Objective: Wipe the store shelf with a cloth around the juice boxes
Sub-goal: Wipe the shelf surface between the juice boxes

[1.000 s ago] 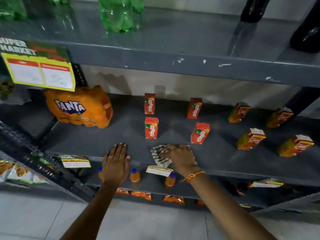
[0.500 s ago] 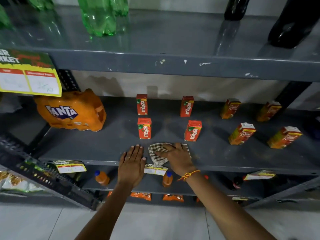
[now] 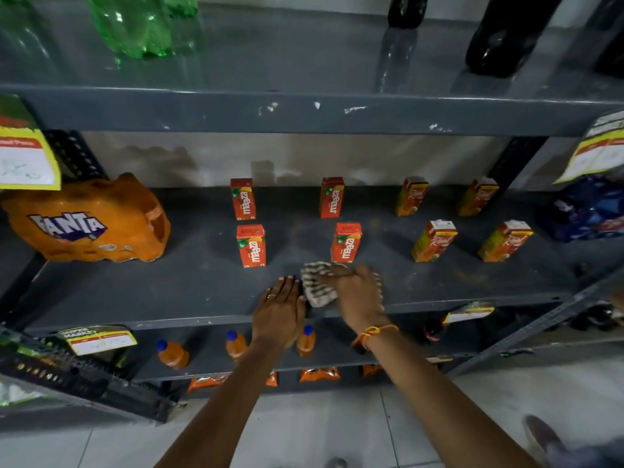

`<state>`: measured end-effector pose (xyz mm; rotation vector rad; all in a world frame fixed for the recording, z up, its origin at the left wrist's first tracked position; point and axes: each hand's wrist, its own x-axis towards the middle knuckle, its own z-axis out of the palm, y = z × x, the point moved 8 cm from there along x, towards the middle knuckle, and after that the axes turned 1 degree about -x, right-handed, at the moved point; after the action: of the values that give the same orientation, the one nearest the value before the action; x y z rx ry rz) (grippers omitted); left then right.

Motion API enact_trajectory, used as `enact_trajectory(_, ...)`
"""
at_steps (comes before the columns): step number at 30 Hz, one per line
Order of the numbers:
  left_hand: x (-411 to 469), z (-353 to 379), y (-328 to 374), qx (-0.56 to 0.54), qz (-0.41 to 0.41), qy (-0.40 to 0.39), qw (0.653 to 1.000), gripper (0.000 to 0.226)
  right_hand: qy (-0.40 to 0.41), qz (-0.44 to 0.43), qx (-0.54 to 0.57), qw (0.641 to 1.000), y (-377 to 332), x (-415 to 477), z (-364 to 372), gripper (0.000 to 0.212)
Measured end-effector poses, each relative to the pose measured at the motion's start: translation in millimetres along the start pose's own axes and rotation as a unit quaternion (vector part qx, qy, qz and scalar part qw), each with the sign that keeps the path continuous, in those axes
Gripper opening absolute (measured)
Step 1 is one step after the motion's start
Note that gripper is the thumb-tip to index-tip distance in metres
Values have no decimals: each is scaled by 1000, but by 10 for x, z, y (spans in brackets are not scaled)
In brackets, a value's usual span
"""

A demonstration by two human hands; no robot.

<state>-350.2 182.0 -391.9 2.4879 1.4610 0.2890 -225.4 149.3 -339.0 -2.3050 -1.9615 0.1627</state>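
My right hand (image 3: pixel 358 295) presses a checked cloth (image 3: pixel 315 288) flat on the grey middle shelf (image 3: pixel 202 292), near its front edge. The cloth lies just in front of the front right red Maaza juice box (image 3: pixel 347 242). Another red Maaza box (image 3: pixel 251 245) stands to its left, with two more red boxes (image 3: pixel 242 198) (image 3: pixel 332 196) behind them. Several orange and yellow juice boxes (image 3: pixel 434 240) stand further right. My left hand (image 3: pixel 280 310) rests flat, fingers together, on the shelf edge right beside the cloth.
An orange Fanta pack (image 3: pixel 87 221) fills the shelf's left end and a dark blue pack (image 3: pixel 587 211) the right end. Green and dark bottles stand on the shelf above (image 3: pixel 304 111). Small orange bottles (image 3: pixel 172 354) and price tags sit below.
My left hand has slid right along the shelf edge until it is next to the cloth. My right hand and the cloth have shifted slightly toward the front right Maaza box.
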Motion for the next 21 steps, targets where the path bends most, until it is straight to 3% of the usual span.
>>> enact_trajectory(2, 28, 56, 31, 20, 3, -11, 1000, 47, -45, -54, -33, 997, -117, 30, 162, 53)
enact_trajectory(6, 16, 91, 103, 8, -29, 4, 1000, 48, -53, -38, -61, 996, 178, -44, 269, 58)
enact_trajectory(12, 61, 256, 450, 19, -29, 5, 999, 52, -18, 95, -65, 993, 872, -311, 60, 63)
enact_trajectory(17, 41, 411, 725, 33, -59, -9, 998, 54, -85, 229, -88, 966, 1424, -656, -88, 43)
enact_trajectory(21, 104, 384, 870, 27, -89, 21, 995, 55, -47, 124, -58, 989, 1374, -410, -365, 47)
